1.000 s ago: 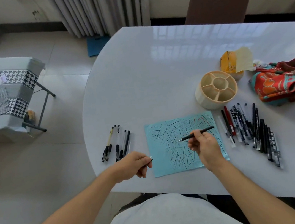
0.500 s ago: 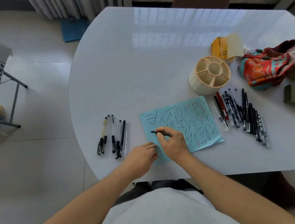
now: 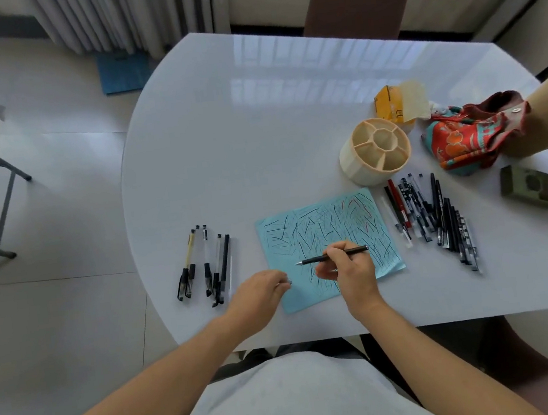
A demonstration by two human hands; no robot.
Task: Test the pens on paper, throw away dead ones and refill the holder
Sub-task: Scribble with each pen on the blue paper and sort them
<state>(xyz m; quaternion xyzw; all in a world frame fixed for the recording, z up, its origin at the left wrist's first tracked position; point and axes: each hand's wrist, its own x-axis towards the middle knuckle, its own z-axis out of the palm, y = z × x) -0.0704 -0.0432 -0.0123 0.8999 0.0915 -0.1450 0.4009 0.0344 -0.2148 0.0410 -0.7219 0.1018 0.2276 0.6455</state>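
**Two hands at the blue sheet, one pen in hand**

Two bare hands work at the near edge of the white counter (image 3: 222, 137). The right hand (image 3: 349, 272) has its grip closed around a black pen (image 3: 333, 255), which lies nearly level over the blue paper (image 3: 324, 235), its silver tip pointing left. The left hand (image 3: 259, 295) rests at the paper's near left corner, its grip pinched on a small dark piece (image 3: 288, 282) that may be a pen cap; I cannot tell for sure. The paper is covered in short ink strokes, mostly dark, a few red. Left of it lies a small group of pens (image 3: 205, 267), capped ends toward the person. Right of the paper lies a larger pile of pens (image 3: 432, 219). Beyond that pile stands the round beige holder (image 3: 374, 152), its compartments showing no pens. Farther right lies a patterned cloth (image 3: 467, 135).
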